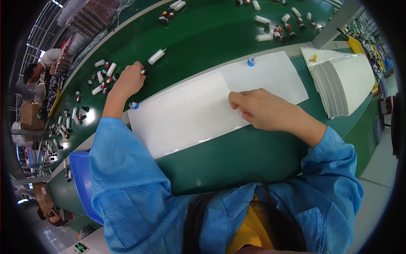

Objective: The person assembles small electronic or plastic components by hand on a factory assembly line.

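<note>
My left hand (131, 80) reaches over the far green surface, its fingers closed around a small pale part (143, 72) of which only the end shows. Just beyond it lies a white cylinder with a narrow tip (157, 56). My right hand (262, 109) is over white sheets (182, 114) laid overlapping on the near green table. Its thumb and forefinger are pinched at a sheet's edge; what they hold, if anything, is hidden. A blue-and-white cap-like piece (133, 105) sits at the sheets' left corner, and another such piece (251, 62) near their far edge.
A thick stack of white sheets (338, 89) in clear plastic lies at the right. White cylinders and small red-and-black parts (109, 73) are scattered across the far surface. A blue bin (82, 182) stands at the left, by a metal post (338, 25) on the far right. Other people work at the far left.
</note>
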`<state>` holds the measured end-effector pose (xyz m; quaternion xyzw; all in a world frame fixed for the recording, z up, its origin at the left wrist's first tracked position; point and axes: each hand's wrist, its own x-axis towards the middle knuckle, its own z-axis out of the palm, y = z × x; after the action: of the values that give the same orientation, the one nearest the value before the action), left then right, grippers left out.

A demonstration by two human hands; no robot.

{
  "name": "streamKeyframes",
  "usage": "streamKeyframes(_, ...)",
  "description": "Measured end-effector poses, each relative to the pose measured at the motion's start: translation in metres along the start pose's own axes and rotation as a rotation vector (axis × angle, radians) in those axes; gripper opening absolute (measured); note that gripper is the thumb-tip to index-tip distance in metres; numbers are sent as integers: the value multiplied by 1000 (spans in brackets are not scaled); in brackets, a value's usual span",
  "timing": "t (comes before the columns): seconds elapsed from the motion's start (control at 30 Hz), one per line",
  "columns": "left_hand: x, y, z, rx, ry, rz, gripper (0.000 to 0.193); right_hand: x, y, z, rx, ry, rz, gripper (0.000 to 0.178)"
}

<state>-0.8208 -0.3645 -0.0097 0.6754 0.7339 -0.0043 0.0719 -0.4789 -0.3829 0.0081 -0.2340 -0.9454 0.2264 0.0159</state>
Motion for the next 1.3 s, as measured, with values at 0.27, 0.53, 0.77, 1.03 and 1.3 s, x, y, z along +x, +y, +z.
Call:
streamKeyframes(0.27,6,24,-13,-801,-232,-101,30,-16,68,0,1533,515,450,21)
streamKeyframes(0.53,3,104,16,-2010,-388,159,27,48,31,-3,1790,603,195,22)
streamKeyframes(0.77,-20,153,13,-2232,-356,262,29,66,7,6,1872,944,166,24)
streamKeyframes(1.03,-27,164,17,-2113,-275,339,43,70,4,17,1897,879,145,25)
streamKeyframes(1.3,-24,157,17,-2026,-244,454,49,70,1,12,1860,842,91,24)
